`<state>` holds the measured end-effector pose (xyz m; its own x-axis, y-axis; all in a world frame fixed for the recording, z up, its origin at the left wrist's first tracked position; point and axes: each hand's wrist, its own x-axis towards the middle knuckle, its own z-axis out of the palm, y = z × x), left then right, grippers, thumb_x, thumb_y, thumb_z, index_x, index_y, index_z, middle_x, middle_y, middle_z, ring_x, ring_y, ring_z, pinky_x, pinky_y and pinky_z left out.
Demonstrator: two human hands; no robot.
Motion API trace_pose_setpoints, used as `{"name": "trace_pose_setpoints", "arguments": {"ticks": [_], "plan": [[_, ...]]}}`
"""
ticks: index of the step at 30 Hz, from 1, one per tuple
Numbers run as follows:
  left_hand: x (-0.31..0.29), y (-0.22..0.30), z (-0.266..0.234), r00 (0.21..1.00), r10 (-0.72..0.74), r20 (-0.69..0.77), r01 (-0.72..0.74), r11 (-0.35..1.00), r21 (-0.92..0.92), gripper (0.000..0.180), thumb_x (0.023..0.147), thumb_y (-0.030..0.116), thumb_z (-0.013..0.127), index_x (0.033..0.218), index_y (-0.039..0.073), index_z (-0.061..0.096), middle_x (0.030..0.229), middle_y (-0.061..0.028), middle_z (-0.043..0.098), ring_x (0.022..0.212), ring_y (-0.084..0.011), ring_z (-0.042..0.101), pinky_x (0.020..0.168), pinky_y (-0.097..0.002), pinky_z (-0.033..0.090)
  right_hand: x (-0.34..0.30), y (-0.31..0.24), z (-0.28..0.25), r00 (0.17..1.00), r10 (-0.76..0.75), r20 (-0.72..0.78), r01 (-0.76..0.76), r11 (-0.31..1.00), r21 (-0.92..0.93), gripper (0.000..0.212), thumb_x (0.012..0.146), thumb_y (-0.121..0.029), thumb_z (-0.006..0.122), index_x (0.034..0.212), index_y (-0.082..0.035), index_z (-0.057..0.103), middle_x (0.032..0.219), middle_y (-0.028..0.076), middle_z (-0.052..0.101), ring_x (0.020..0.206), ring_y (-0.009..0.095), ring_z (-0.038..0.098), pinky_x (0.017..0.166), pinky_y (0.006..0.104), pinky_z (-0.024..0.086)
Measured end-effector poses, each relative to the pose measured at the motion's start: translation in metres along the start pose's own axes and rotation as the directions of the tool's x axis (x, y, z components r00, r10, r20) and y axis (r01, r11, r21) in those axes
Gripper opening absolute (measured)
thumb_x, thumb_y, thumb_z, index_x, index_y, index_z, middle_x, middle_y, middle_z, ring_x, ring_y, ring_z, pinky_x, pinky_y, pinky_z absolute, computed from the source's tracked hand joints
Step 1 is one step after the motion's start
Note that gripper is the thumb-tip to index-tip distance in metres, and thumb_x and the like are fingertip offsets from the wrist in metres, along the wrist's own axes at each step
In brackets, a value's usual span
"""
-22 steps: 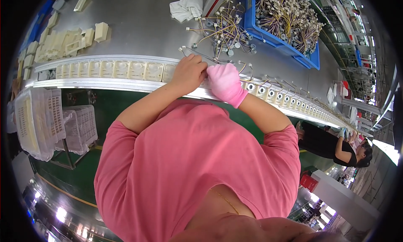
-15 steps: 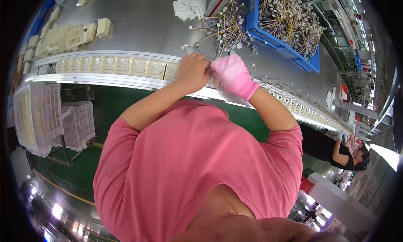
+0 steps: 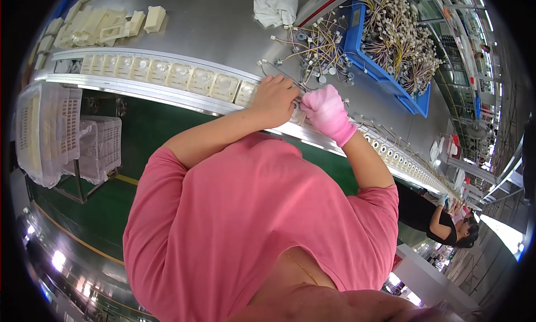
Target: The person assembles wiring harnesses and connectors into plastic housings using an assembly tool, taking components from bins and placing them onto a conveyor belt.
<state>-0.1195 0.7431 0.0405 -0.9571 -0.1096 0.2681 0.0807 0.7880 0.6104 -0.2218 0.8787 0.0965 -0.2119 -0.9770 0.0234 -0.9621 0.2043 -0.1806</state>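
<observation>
A row of cream plastic housings (image 3: 179, 75) stands in a metal rail (image 3: 139, 89) along the table's near edge. Over this row my bare left hand (image 3: 274, 101) bends down, its fingers curled together. Close against it, my right hand (image 3: 328, 111) in a pink glove is closed with the fingers tucked in. A thin wire lead (image 3: 281, 70) with small white plugs comes out between the two hands and lies across the far side of the rail. What the fingertips grip is hidden by the hands.
Beyond the rail lie a loose heap of wire leads (image 3: 321, 49), a blue bin (image 3: 363, 65) full of them and a white cloth (image 3: 276, 9). More cream housings (image 3: 92, 26) are piled at far left. Plastic crates (image 3: 100, 146) stand left; a co-worker (image 3: 430, 218) works at right.
My view has turned a little, so the table and bins sit shifted in it. Both hands stay together at the rail, fingers closed, with the wire lead still beside them.
</observation>
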Motion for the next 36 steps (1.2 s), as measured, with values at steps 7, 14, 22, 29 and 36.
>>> {"name": "trace_pose_setpoints", "arguments": {"ticks": [7,14,22,29,36], "plan": [[0.001,-0.001,0.001,0.995,0.079,-0.057,-0.082,0.996,-0.046,0.014,0.067,0.01,0.058,0.08,0.006,0.058,0.084,-0.008,0.051,0.085,-0.0256,0.048,0.072,-0.0374,0.036,0.001,-0.007,-0.003,0.985,0.16,0.057,-0.158,0.986,-0.05,0.015,0.068,-0.014,0.065,0.062,-0.009,0.052,0.06,0.011,0.055,0.06,0.033,0.054,0.058,0.0423,0.042],[0.003,0.001,-0.004,0.997,0.07,0.025,-0.07,0.997,-0.031,0.018,0.067,0.012,0.059,0.083,0.004,0.06,0.087,-0.0077,0.053,0.089,-0.0244,0.049,0.076,-0.0369,0.037,0.012,-0.003,-0.005,0.956,0.236,0.174,-0.241,0.971,0.006,0.009,0.07,-0.015,0.063,0.068,-0.008,0.058,0.064,0.011,0.059,0.061,0.03,0.057,0.06,0.0413,0.046],[0.001,0.004,-0.001,0.998,0.041,-0.042,-0.041,0.999,0.013,0.015,0.07,0.016,0.059,0.081,0.006,0.058,0.086,-0.0074,0.052,0.087,-0.0245,0.049,0.075,-0.037,0.037,0.051,0.095,-0.025,0.77,0.493,0.405,-0.626,0.706,0.331,0.028,0.078,-0.022,0.057,0.101,-0.008,0.065,0.079,0.008,0.065,0.065,0.013,0.061,0.06,0.0272,0.049],[0.002,0.004,0.001,0.994,0.054,-0.093,-0.054,0.999,0.011,0.01,0.07,0.014,0.058,0.075,0.005,0.056,0.08,-0.0072,0.05,0.081,-0.0253,0.049,0.073,-0.0378,0.038,0.077,0.15,0.077,0.955,0.176,0.237,-0.049,0.887,-0.459,0.02,0.071,-0.016,0.058,0.088,-0.006,0.063,0.087,0.012,0.065,0.09,0.031,0.06,0.079,0.0411,0.046],[0.005,0.002,-0.001,0.999,-0.02,-0.045,0.015,0.993,-0.121,0.016,0.072,0.015,0.061,0.083,0.005,0.055,0.088,-0.0079,0.055,0.088,-0.0283,0.05,0.078,-0.0398,0.038,0.069,0.123,-0.009,0.827,0.456,0.329,-0.559,0.724,0.403,0.016,0.08,-0.019,0.061,0.086,-0.004,0.064,0.069,0.004,0.059,0.067,0.013,0.056,0.064,0.0273,0.045]]}}
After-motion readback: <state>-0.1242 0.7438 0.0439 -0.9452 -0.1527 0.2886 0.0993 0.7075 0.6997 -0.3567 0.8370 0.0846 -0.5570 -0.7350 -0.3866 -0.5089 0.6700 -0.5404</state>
